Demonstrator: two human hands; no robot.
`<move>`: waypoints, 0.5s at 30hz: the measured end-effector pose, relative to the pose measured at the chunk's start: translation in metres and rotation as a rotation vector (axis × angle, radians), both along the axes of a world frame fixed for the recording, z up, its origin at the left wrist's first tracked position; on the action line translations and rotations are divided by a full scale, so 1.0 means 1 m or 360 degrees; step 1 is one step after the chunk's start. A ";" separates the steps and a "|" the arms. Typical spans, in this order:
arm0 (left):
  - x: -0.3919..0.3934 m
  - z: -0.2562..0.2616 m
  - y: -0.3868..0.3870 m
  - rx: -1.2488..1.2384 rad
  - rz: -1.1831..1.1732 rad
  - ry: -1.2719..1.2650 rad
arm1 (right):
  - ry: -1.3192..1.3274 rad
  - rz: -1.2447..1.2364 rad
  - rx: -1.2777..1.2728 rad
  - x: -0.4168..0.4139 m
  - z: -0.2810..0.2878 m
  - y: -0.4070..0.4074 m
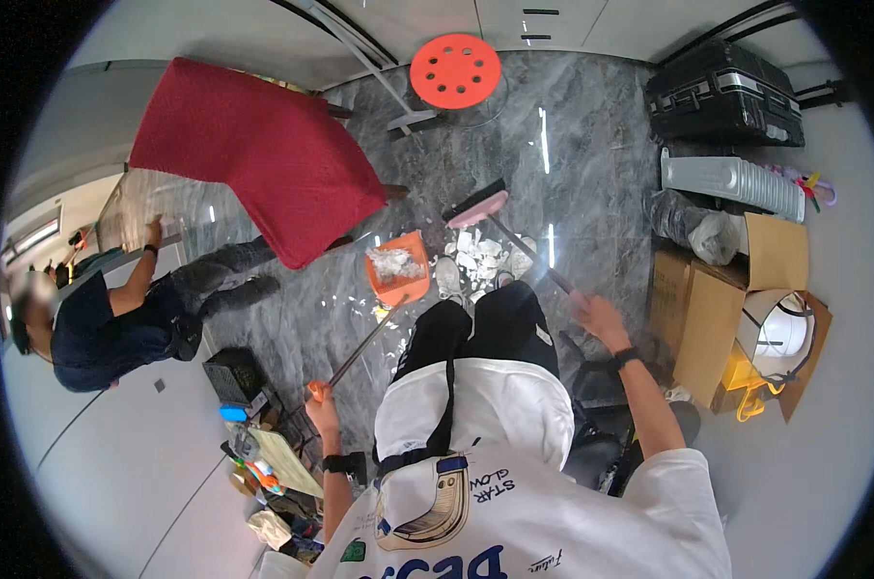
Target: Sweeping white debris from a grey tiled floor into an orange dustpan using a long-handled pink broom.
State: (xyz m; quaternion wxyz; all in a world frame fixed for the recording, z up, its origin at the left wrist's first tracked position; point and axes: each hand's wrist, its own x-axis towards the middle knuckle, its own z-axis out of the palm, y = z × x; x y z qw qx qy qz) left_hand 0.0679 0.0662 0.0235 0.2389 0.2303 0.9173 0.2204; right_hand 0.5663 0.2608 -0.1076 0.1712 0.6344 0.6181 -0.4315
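Note:
My left hand (322, 405) grips the orange-tipped handle of a long-handled orange dustpan (400, 292). White scraps (395, 264) lie inside the pan, which rests on the floor left of my shoes. In my right hand (600, 318) is the dark pole of a broom (480, 208) with a pink head and black bristles. The broom head is on the floor beyond my feet. A heap of broken white pieces (478, 253) lies between my shoes, just on my side of the broom head. Smaller white bits (350, 302) are scattered around the dustpan.
A red cloth (256, 159) covers a piece of furniture at left; a person (118, 318) stands beyond it. Ahead are an orange stool (455, 71) and a floor squeegee (411, 119). A black case (724, 98), grey plastic stack (730, 184) and cardboard box (708, 326) line the right wall.

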 end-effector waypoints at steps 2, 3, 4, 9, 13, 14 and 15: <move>0.003 -0.003 -0.006 0.0004 0.0079 -0.0023 | 0.0040 -0.0016 0.0056 0.006 0.021 0.007; 0.010 0.000 -0.004 0.0003 0.0150 -0.0063 | 0.0070 0.0035 0.0062 0.011 0.027 0.011; 0.015 0.004 -0.002 0.0001 0.0160 -0.0059 | 0.0073 0.0044 0.0061 0.014 0.032 0.016; 0.031 0.018 -0.017 -0.0072 0.0326 -0.0162 | 0.0220 0.0178 0.0261 0.010 0.013 0.034; 0.058 0.036 -0.008 0.0112 0.0314 -0.0071 | 0.0337 0.0198 0.0433 -0.034 -0.016 0.057; 0.056 0.033 -0.018 0.0088 0.0409 -0.0075 | 0.0363 0.0238 0.0503 -0.047 -0.017 0.065; 0.057 0.031 -0.026 0.0063 0.0502 -0.0085 | 0.0385 0.0277 0.0572 -0.057 -0.016 0.070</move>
